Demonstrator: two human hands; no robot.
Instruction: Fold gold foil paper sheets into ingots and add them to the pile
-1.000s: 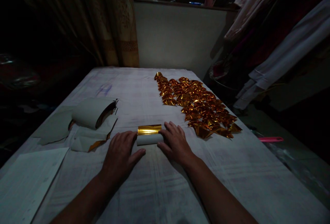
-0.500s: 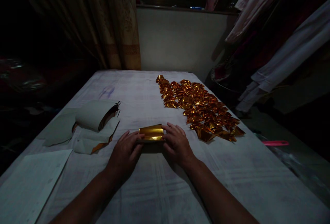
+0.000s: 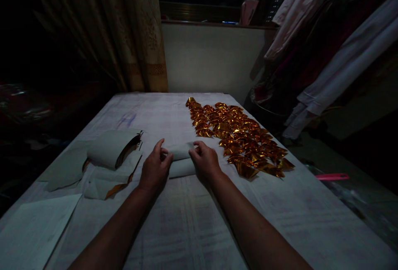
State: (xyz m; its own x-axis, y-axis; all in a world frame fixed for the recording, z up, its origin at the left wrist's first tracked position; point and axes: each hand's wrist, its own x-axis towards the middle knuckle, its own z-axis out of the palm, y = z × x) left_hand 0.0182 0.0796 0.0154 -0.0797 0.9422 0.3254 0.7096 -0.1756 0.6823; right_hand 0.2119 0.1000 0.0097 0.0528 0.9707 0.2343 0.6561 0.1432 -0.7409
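Note:
A sheet of foil paper (image 3: 182, 168) lies curled or folded over at the middle of the table, its pale back facing up. My left hand (image 3: 154, 167) pinches the sheet's left end between thumb and fingers. At the right end, my right hand (image 3: 205, 159) grips it the same way, fingers bent over the far edge. The gold face of the sheet is hidden now. Right of my right hand spreads a cluster of folded gold foil pieces (image 3: 241, 137). A curled stack of foil paper sheets (image 3: 107, 149), pale side out, rests left of my left hand.
A pale cloth (image 3: 192, 228) covers the table. Flat white paper (image 3: 40, 224) lies at the near left. Beyond the right edge are hanging clothes (image 3: 329, 66) and a pink handle (image 3: 332, 177). A curtain (image 3: 137, 33) hangs at the back left.
The sheet showed its gold face before; now its pale back is up, turned or folded over. My fingers have gone from resting at its ends to pinching them. The view has tilted slightly upward.

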